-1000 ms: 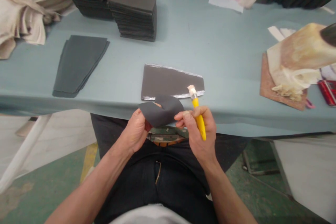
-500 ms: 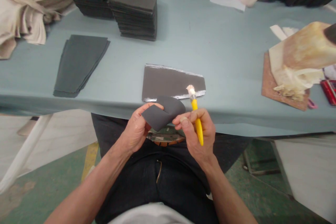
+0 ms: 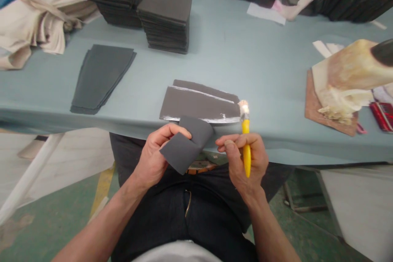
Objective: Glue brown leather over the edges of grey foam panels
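My left hand (image 3: 155, 155) pinches a curled dark grey foam piece (image 3: 187, 145) just below the table's front edge. A yellow-handled glue brush (image 3: 245, 139) sits in my closed right hand (image 3: 244, 161), its whitish bristles up at the right end of the flat grey pieces (image 3: 199, 104). Those flat pieces lie on the blue-grey table (image 3: 245, 57) with white glue lines along their edges. My right fingers are now apart from the curled piece.
A short pile of grey cut pieces (image 3: 101, 75) lies at the left. Tall stacks of grey foam (image 3: 168, 12) stand at the back. Beige cloth (image 3: 39, 20) is heaped far left. A glue-crusted container on a brown board (image 3: 344, 77) is at the right, a red object (image 3: 383, 114) beside it.
My right hand let go of the curled piece and shifted right with the brush. My left hand keeps the piece. A second flat piece now shows behind the first.
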Motion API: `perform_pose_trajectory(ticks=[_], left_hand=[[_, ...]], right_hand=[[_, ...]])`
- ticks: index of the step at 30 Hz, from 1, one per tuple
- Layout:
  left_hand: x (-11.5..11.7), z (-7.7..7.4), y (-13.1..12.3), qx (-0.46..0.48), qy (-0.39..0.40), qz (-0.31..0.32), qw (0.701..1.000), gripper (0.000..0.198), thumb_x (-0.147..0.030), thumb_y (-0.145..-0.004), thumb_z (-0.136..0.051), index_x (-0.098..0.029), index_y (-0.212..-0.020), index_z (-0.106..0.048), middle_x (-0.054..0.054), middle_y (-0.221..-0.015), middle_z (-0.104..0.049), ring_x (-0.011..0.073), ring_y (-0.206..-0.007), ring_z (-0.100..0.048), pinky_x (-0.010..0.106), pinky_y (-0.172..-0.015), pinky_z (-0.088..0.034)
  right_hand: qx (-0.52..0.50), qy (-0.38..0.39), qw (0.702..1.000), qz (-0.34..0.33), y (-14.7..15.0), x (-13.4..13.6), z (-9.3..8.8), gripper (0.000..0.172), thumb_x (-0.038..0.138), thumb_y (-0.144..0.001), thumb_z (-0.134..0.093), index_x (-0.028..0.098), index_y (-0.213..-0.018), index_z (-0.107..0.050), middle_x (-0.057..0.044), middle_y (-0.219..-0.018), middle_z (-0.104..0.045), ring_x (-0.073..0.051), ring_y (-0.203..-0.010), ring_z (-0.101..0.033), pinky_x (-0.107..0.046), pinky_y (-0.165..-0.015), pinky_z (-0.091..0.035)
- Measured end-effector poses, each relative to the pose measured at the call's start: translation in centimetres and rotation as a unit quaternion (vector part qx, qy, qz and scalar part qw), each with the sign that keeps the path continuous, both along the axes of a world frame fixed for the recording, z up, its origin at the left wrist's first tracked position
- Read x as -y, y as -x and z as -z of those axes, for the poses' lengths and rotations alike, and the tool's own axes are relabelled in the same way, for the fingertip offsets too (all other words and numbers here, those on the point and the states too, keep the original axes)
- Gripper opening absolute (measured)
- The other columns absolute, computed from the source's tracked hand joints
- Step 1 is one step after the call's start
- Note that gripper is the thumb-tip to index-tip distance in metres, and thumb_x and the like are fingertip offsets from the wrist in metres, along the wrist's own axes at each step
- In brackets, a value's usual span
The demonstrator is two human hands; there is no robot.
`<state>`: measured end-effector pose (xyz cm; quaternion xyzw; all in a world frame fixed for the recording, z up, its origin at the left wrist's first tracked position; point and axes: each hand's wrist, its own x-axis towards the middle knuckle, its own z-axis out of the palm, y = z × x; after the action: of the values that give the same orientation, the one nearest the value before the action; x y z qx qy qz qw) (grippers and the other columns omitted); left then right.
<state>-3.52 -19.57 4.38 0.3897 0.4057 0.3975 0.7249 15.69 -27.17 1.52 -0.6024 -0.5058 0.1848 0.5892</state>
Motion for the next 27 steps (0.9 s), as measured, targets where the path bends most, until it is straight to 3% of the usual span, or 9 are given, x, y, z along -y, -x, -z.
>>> perform_pose_trajectory(ticks=[7,11,16,23,27], left_hand=[[-0.7,1.9,-0.8,-0.036,0.001,0.022,0.999,0.040,-0.053,-0.074,-0.094,-0.018,-0.085,-0.079,0.002,-0.076,-0.070,0.0118,-0.063,-0.057,0.019,-0.058,-0.046],[-1.0,2.3,-0.6,-0.052,-0.001,0.033,0.998,0.035,-0.049,-0.078,-0.090,-0.018,-0.087,-0.078,0.001,-0.080,-0.069,0.0113,-0.067,-0.057,0.019,-0.062,-0.046],[-2.2,2.0,-0.4,-0.080,-0.040,0.059,0.994,0.027,-0.043,-0.082,-0.085,-0.018,-0.085,-0.075,-0.001,-0.082,-0.067,0.0106,-0.072,-0.055,0.018,-0.065,-0.045],[-3.6,1.5,-0.7,-0.100,-0.061,0.102,0.988,0.028,-0.044,-0.088,-0.079,-0.018,-0.082,-0.071,-0.001,-0.079,-0.065,0.0106,-0.071,-0.053,0.019,-0.065,-0.044],[-4.1,1.0,-0.4,-0.119,-0.068,0.122,0.983,0.029,-0.044,-0.086,-0.078,-0.018,-0.078,-0.069,-0.001,-0.077,-0.064,0.0116,-0.071,-0.055,0.020,-0.066,-0.045]], right_hand=[[0.210,-0.069,0.971,0.086,-2.5,-1.5,-0.6,0.024,0.026,-0.099,-0.076,0.026,-0.092,-0.053,0.002,-0.083,-0.080,-0.016,-0.074,-0.081,-0.025,-0.070,-0.061],[0.281,-0.083,0.951,0.100,-4.3,-2.5,-0.8,0.023,0.031,-0.101,-0.074,0.026,-0.093,-0.053,0.002,-0.086,-0.082,-0.017,-0.078,-0.082,-0.026,-0.072,-0.061],[0.235,-0.053,0.963,0.123,-5.8,-4.6,-1.2,0.024,0.038,-0.100,-0.073,0.027,-0.095,-0.052,0.000,-0.090,-0.083,-0.019,-0.084,-0.083,-0.031,-0.076,-0.062],[0.176,0.071,0.974,0.121,-8.6,-7.5,-0.2,0.027,0.049,-0.093,-0.070,0.026,-0.098,-0.057,-0.005,-0.096,-0.084,-0.020,-0.074,-0.079,-0.033,-0.073,-0.062],[0.193,0.070,0.972,0.118,-8.9,-8.0,0.3,0.026,0.048,-0.094,-0.071,0.026,-0.095,-0.056,-0.005,-0.097,-0.085,-0.020,-0.076,-0.081,-0.033,-0.073,-0.063]])
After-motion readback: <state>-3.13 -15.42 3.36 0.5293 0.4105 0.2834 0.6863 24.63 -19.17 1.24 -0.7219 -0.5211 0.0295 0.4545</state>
